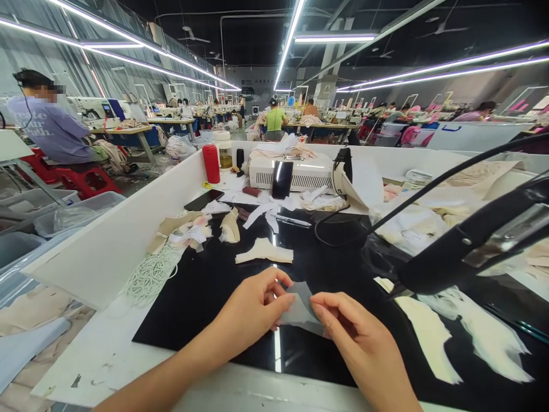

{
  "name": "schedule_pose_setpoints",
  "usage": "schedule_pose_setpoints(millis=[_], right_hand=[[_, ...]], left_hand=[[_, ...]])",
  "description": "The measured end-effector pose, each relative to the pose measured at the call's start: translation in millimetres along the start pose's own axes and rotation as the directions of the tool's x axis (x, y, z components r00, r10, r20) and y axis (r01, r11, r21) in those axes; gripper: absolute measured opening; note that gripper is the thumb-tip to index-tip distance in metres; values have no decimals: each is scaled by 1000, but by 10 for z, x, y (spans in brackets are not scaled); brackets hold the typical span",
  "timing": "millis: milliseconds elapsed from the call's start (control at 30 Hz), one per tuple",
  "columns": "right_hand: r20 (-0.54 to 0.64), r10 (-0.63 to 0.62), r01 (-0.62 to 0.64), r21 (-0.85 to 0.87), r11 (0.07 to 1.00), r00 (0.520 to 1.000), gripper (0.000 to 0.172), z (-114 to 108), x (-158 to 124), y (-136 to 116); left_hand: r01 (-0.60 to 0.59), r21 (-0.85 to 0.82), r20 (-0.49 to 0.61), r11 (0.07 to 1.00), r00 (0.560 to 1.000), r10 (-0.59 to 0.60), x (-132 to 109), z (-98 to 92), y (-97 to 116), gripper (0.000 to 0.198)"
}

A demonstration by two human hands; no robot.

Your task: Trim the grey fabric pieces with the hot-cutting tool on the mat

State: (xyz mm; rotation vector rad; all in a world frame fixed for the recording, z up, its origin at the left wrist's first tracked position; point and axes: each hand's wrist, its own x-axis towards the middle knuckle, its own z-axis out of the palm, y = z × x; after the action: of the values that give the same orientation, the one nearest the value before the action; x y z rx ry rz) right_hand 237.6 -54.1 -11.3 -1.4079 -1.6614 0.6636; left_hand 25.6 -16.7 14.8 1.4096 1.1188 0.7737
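Observation:
Over the glossy black work surface (206, 309), both hands pinch a thin, translucent mesh piece (302, 306). My left hand (257, 300) is closed on its left side, thumb against the fingers. At the right edge, my right hand (354, 326) grips it between thumb and fingertips. Just beyond lies a small stack of cream fabric pieces (265, 252). To the right are a pile of pale yellow cut pieces (424, 332) and a heap of sheer white pieces (493, 335).
A black tool on an arm (454, 252) with a cable reaches in from the right. Pale elastic loops (152, 274) lie left. Behind are a pen (294, 221), an upright phone (283, 180), a white vented machine (259, 171) and a red flask (211, 163). A person (51, 126) sits far left.

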Motion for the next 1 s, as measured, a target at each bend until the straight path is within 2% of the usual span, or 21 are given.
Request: schedule_pose_setpoints(millis=[100,167,267,400,600,800,1000], right_hand=[[-16,-122,120,-108,987,992,22,32,39,21],[-23,-192,185,-162,969,981,22,66,23,29],[-28,-274,258,-257,931,961,25,103,-21,62],[8,-360,334,-394,856,933,28,121,-59,144],[73,-377,368,-446,816,923,34,169,-86,214],[176,-329,373,-447,813,928,26,146,-97,299],[99,-333,341,-450,825,938,34,189,-94,240]], left_hand=[[-50,309,-102,950,991,85,-20,-38,31,15],[-70,461,-115,885,984,137,-30,-41,34,7],[-87,594,-67,800,985,156,-34,-15,1,6],[-80,746,1,662,993,118,-33,33,-51,10],[-73,852,62,518,997,38,-36,57,-53,14],[-67,867,71,493,997,10,-27,56,-25,16],[-59,884,76,463,997,-17,-30,60,0,17]])
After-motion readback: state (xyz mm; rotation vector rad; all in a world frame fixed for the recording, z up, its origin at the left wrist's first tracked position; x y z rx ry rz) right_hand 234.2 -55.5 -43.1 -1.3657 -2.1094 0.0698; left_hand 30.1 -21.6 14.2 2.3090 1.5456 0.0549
